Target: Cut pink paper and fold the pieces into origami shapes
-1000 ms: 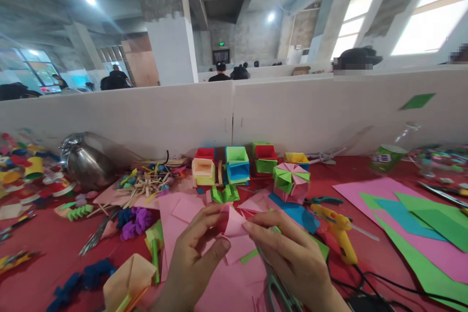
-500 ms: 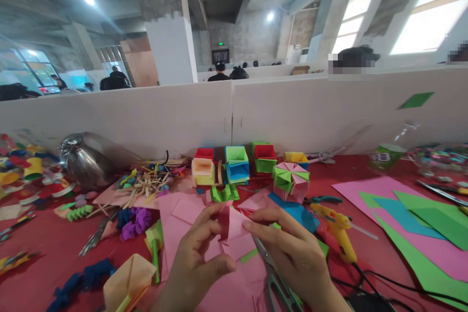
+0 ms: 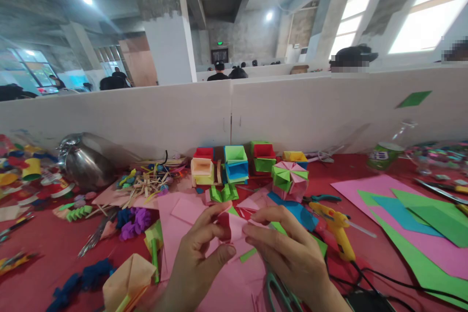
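Between both hands is a small folded piece of pink paper point(image 3: 237, 226), held above the pink sheets point(image 3: 219, 292). My left hand point(image 3: 201, 248) grips its left side, with fingers behind and thumb in front. Fingertips of my right hand point(image 3: 292, 248) pinch its right edge. Beneath the right hand lie scissors point(image 3: 276, 292) with green handles, their blades hidden by the hand. Just beyond the hands sits a green folded paper piece point(image 3: 224, 193). A pink and green folded paper shape point(image 3: 290, 181) stands farther back on the right.
Folded paper boxes point(image 3: 237, 163) line the white partition point(image 3: 164, 117). A yellow glue gun point(image 3: 338, 229) with a black cord, pliers point(image 3: 325, 198) and coloured sheets point(image 3: 435, 219) lie right. Wooden sticks point(image 3: 146, 183), a metal jug point(image 3: 86, 161) and a peach folded paper point(image 3: 127, 278) are left.
The pink paper has turned and bent slightly between my fingers. My right hand has shifted a little, now covering the scissor blades that showed before.
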### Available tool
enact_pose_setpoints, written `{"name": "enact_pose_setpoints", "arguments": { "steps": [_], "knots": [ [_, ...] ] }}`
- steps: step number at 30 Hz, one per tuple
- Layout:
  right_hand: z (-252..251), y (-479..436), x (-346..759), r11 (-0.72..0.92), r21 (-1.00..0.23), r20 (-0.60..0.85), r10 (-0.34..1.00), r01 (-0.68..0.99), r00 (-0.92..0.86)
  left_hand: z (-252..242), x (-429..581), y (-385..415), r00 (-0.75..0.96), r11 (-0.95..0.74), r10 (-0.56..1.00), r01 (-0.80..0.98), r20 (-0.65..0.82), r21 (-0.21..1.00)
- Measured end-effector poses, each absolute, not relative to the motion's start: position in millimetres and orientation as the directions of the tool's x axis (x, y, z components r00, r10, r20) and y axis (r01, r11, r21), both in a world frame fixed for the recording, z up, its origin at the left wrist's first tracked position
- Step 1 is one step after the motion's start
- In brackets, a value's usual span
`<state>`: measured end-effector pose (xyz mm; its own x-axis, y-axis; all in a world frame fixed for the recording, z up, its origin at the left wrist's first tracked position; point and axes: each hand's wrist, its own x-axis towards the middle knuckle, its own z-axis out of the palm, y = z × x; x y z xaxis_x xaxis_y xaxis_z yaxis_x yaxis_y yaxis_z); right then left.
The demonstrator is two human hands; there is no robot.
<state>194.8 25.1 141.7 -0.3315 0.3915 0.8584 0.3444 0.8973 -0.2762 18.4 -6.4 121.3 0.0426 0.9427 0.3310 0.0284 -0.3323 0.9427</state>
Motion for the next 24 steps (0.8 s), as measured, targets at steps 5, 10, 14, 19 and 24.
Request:
{"name": "enact_pose_setpoints", "arguments": {
  "steps": [5,10,14,19,24],
  "knots": [
    [142.9,25.6,194.9,0.916,-0.186,0.879,0.317,0.357,-0.356,120.7,18.9,-7.6,0.083,-0.335,0.939,0.019,0.333,0.942],
    [140.9,25.8,193.4,0.913,-0.229,0.869,0.348,0.337,-0.352,123.5,18.5,-7.9,0.103,-0.358,0.931,0.054,0.351,0.932],
    [140.7,25.8,193.1,0.922,-0.241,0.876,0.34,0.302,-0.341,126.5,18.5,-8.6,0.101,-0.344,0.936,0.072,0.336,0.936],
    [141.1,25.7,193.6,0.927,-0.245,0.87,0.339,0.283,-0.359,123.9,17.8,-7.7,0.096,-0.377,0.924,0.053,0.371,0.925],
    [141.3,26.4,193.7,0.923,-0.269,0.861,0.358,0.273,-0.36,119.3,19.0,-7.0,0.065,-0.434,0.898,-0.019,0.434,0.901]
  ]
}}
